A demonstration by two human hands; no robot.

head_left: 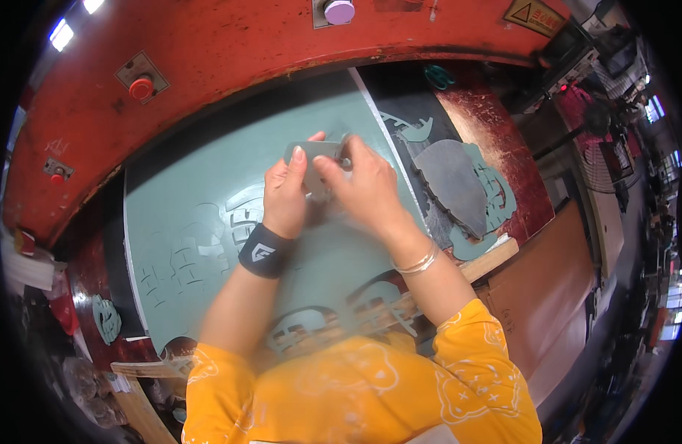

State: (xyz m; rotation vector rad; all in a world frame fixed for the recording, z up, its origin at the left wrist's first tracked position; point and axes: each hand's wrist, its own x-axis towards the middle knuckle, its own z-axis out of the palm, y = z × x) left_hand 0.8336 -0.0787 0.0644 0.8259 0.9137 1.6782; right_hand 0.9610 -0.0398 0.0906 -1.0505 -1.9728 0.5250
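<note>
Above a grey-green sheet [178,185], my left hand [284,194] grips a small flat grey-green piece [319,148], its thumb lying on the face. From the other side my right hand [368,185] closes on the same piece, thumb and fingers at its right end. The fingers partly cover the piece, so its full outline is hidden. Cut-out openings and cut lines mark the sheet below, and some spots are blurred. A dark wristband [265,251] is on my left wrist, a thin bangle [418,259] on my right.
A red machine body [230,44] with a red push button [141,88] and a pale purple knob [339,11] spans the far side. At right lie a grey plate-topped cutting die [452,185] and green scraps [496,192]. Wooden strips [496,255] edge the near side.
</note>
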